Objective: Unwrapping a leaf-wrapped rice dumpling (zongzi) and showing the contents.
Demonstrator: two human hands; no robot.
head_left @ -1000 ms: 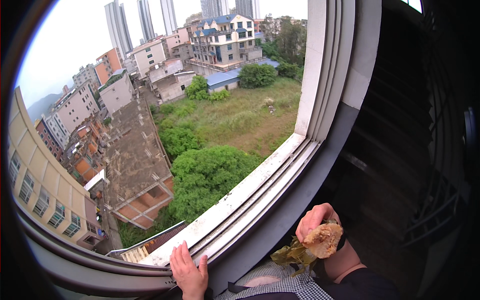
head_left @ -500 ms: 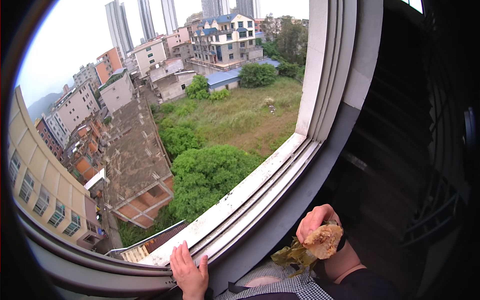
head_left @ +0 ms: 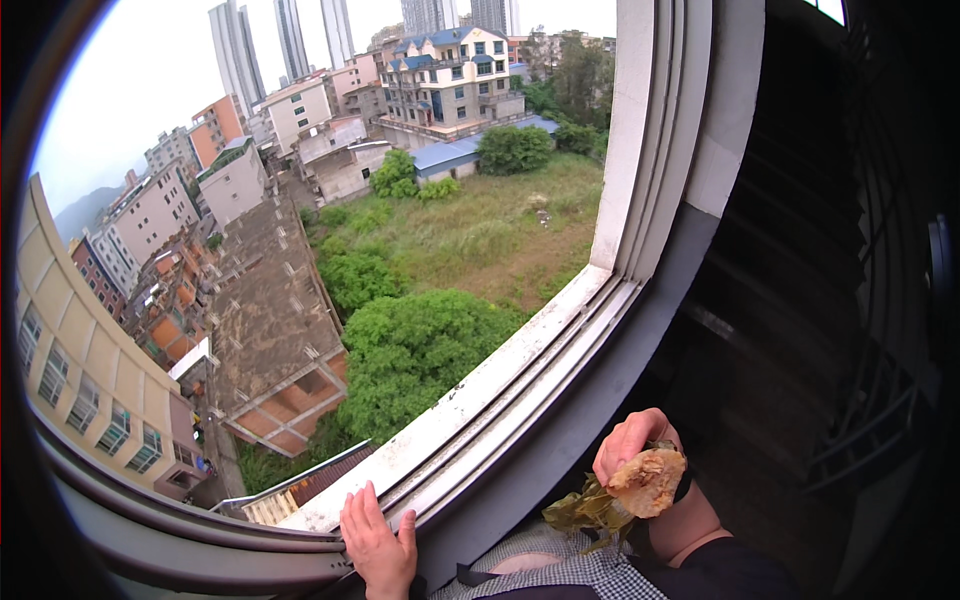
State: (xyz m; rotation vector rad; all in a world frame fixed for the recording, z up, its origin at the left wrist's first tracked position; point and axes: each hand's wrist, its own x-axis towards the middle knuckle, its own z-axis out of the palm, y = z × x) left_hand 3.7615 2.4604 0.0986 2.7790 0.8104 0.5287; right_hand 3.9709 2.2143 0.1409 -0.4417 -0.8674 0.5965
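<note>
My left hand (head_left: 379,543) lies on the white window frame (head_left: 448,403) at its lower left, fingers stretched out and thumb apart. It holds nothing. At the lower right, my right hand (head_left: 640,440) is closed around a leaf-wrapped sticky rice dumpling (head_left: 648,482). The dumpling's brownish, uneven rice face is bare and turned up. Its olive-green leaf wrapper (head_left: 590,511) is peeled back and hangs to the left, over my checked clothing (head_left: 600,570). Some of my right fingers are hidden behind the dumpling.
A grey inner ledge (head_left: 600,385) runs along the open window. Outside, far below, are a flat unfinished roof (head_left: 265,290), a bushy green tree (head_left: 420,350) and a grassy plot (head_left: 490,235). Dark stairs (head_left: 790,250) with a metal railing (head_left: 880,420) lie to the right.
</note>
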